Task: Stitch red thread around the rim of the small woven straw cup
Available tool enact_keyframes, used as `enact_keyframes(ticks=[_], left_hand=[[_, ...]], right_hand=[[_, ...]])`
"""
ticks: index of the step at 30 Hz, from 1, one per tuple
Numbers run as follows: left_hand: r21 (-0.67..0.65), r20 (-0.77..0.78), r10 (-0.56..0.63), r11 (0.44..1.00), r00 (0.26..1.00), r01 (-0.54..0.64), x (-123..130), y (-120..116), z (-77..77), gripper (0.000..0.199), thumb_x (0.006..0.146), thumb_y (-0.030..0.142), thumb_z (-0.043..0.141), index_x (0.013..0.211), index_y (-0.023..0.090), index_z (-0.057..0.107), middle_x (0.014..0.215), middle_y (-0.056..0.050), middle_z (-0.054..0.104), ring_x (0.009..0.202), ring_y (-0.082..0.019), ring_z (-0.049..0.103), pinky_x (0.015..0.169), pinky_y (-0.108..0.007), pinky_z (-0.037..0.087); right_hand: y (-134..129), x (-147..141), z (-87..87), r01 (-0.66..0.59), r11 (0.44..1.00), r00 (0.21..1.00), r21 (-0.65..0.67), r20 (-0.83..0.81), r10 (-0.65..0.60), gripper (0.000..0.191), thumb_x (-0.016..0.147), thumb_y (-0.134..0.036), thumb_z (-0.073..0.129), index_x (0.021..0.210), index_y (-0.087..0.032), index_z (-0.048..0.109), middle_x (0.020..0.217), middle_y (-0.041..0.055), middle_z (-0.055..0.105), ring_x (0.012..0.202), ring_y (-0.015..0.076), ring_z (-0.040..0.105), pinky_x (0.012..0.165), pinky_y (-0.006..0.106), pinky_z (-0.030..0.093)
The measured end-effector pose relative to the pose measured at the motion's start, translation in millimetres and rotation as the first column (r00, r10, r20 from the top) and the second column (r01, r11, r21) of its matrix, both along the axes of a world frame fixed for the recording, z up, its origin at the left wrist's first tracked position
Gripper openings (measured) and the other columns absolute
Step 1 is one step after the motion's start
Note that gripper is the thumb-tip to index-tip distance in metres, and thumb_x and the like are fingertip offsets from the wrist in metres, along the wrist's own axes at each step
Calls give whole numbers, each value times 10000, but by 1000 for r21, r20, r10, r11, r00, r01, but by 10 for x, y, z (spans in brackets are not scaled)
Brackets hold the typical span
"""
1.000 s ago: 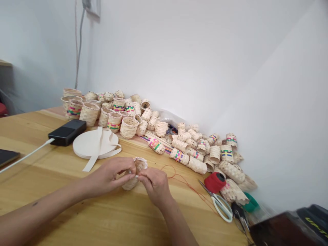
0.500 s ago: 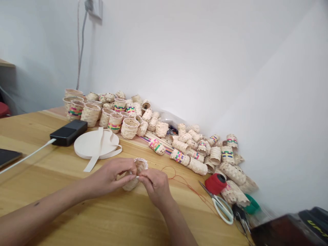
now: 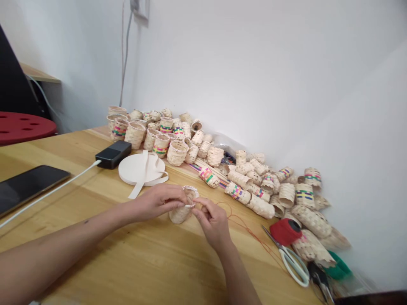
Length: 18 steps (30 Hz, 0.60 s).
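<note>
A small woven bamboo basket [image 3: 179, 214] with a pale wrapped rim stands on the table in front of me. My left hand [image 3: 165, 201] is closed on the near left of its rim, fingertips over the opening and thumb outside. My right hand [image 3: 211, 219] is at the right side of the rim, thumb and forefinger bent together in a pinch. What lies between those fingertips is too small to tell. Loose red thread [image 3: 243, 224] curls over the table just right of my right hand.
Several woven baskets [image 3: 178, 153] are heaped along the wall. A roll of white tape [image 3: 130, 169], a power bank [image 3: 113, 154] and a phone [image 3: 32, 186] are on the left. Scissors [image 3: 294, 267] and a red thread cone [image 3: 285, 231] lie on the right.
The view has swung left, bringing the phone and red stool further in. My right hand has parted slightly from my left; earlier their thumbs met at the rim.
</note>
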State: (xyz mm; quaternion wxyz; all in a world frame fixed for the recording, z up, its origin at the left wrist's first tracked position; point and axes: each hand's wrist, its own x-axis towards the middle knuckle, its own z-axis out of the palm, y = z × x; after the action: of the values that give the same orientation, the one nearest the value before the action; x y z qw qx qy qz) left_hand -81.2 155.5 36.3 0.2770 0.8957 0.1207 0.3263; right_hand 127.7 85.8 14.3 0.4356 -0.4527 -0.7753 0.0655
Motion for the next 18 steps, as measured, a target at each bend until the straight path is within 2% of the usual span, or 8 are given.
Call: enact_keyframes(ticks=[3,8,11,15,18], left_hand=[[-27,-7,8,1000,1000,-8,2,20,-24,222,967,286,472,898,154,637,828,-22,625,770,-129,558,708,-194,380],[-45,-12,-3,999,1000,2,4,21,-50,201,955,279,499,904,152,647,834,-30,633,781,-136,565,712,-203,390],[-32,-4,-1,999,1000,1,15,22,-57,129,923,237,560,913,152,656,828,-26,627,781,-131,564,707,-197,385],[-45,53,12,999,999,-9,31,32,-69,116,918,199,564,887,148,664,795,-17,611,757,-120,560,693,-186,381],[-70,73,21,997,997,-16,37,40,-85,138,919,218,562,867,147,669,776,-15,609,731,-117,557,674,-187,381]], right_hand=[[-6,13,29,24,1000,1000,9,11,-24,211,921,-334,555,1015,-185,670,525,-60,453,467,112,419,508,227,346],[-3,-2,22,-13,1000,996,-5,88,13,160,931,-254,526,966,-183,664,673,-6,607,543,116,492,556,228,369],[-12,-14,12,-7,1000,995,-21,97,9,150,933,-249,519,955,-193,657,700,-1,618,577,122,514,580,230,381],[-35,-34,38,67,997,997,-39,32,-66,205,926,-275,514,1094,-187,591,635,-35,531,552,125,493,565,230,394],[-49,-39,70,115,992,993,-55,-15,-116,254,952,-261,435,1177,-181,521,721,-13,565,649,140,557,628,249,439]])
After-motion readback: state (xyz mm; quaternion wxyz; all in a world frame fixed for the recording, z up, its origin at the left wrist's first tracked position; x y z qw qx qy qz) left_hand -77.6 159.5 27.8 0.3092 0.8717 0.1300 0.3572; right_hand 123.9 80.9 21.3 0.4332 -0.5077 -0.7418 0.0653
